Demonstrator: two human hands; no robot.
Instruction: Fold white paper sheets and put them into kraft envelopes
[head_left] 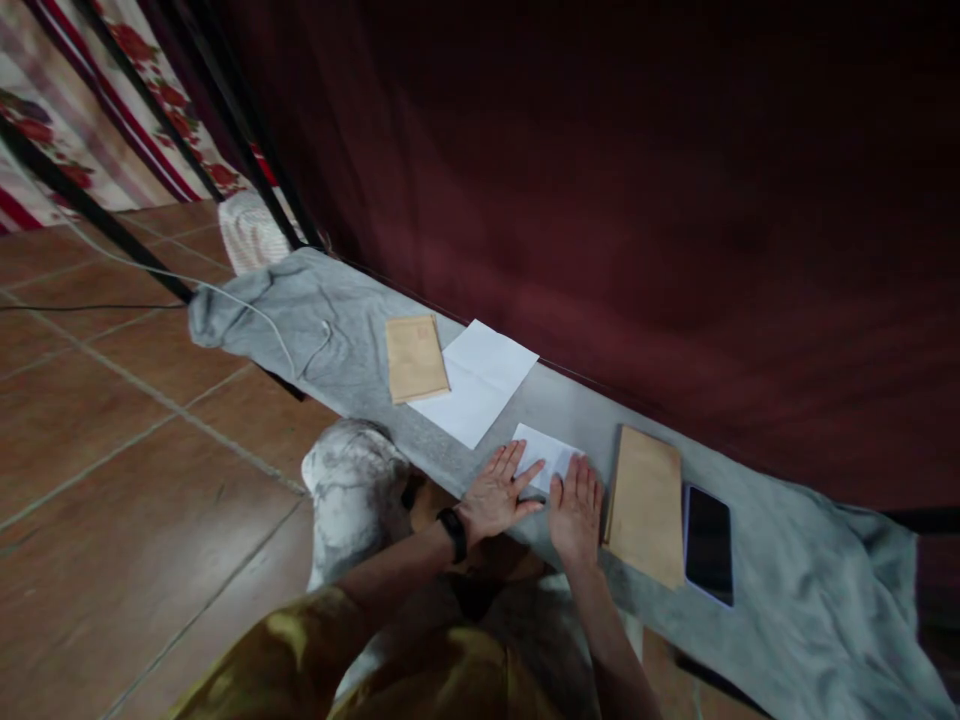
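A small folded sheet of white paper (553, 452) lies on the grey cloth in front of me. My left hand (496, 492) rests flat on its left side, fingers spread, with a dark band on the wrist. On the paper's right side my right hand (576, 512) lies flat with its fingers stretched out. To the left is a larger white sheet (491, 375) with a crease across it. A brown envelope (416, 358) overlaps that sheet's left corner. Close to my right hand is a stack of brown envelopes (645, 505).
A dark-screened phone (709, 545) lies right of the envelope stack. Grey cloth (795, 580) covers the long narrow surface. A white cable (251, 305) runs over its left end, near black metal poles (97, 215). A dark red curtain (600, 200) hangs behind.
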